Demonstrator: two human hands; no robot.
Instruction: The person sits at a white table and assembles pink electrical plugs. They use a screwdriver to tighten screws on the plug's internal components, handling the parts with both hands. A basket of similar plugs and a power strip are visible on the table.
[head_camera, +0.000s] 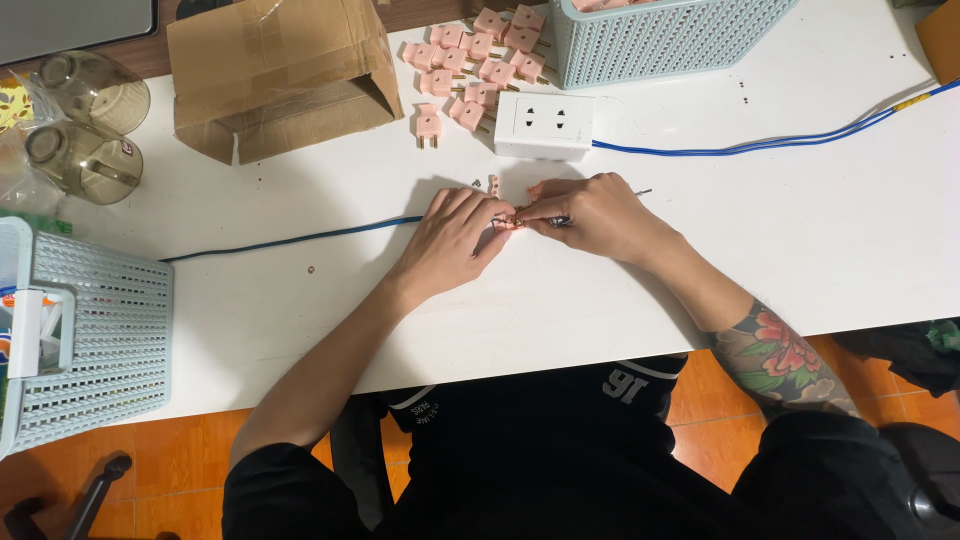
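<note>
My left hand (452, 240) and my right hand (590, 213) meet at the middle of the white table (760, 250). Between their fingertips sits a small pink plug part (512, 220) with brass bits, joined to a blue cable (290, 241) that runs off to the left. My left hand pinches the plug part. My right hand grips a thin screwdriver (562, 221) whose tip points at the plug; its shaft pokes out past the knuckles. A small pink piece (494, 185) and tiny screws lie just beyond my fingers.
A pile of several pink plugs (478, 62) lies at the back beside a white socket block (544, 125) with another blue cable (760, 143). A pale blue basket (660, 38) stands behind, an open cardboard box (280, 75) at back left, glass jars (85, 125) and another basket (95, 330) at left.
</note>
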